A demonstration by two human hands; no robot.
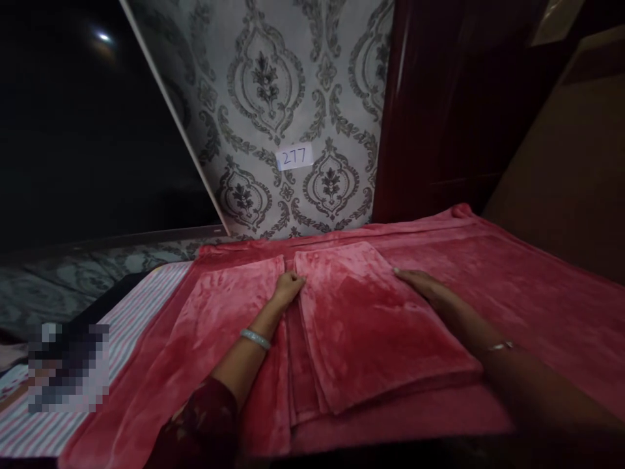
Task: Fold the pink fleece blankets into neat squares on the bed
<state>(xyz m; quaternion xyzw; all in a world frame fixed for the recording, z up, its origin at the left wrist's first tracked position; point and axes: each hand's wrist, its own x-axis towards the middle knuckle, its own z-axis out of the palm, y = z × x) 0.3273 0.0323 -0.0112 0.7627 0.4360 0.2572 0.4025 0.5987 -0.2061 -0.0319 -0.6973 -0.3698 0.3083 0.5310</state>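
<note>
Sleeve [208,413] behind it, my left hand [289,288] pinches folded red cloth [375,326]; my right hand [418,282] (grip unclear) touches the opposite edge.

Dark screen [97,124], grey patterned wall [266,81], white label [294,156] reading 277, glossy maroon panel [439,98], striped cloth [139,316]

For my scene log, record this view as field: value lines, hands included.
Main item: folded rectangular red plush fabric
Left hand: curled on its left edge
Right hand: at its right edge
Beneath: spread red plush blanket
Beside, left: another folded red plush section
Lower left: white cloth with coloured stripes
Wall: grey-and-white patterned wallpaper
Label: white rectangular paper reading 277
</note>
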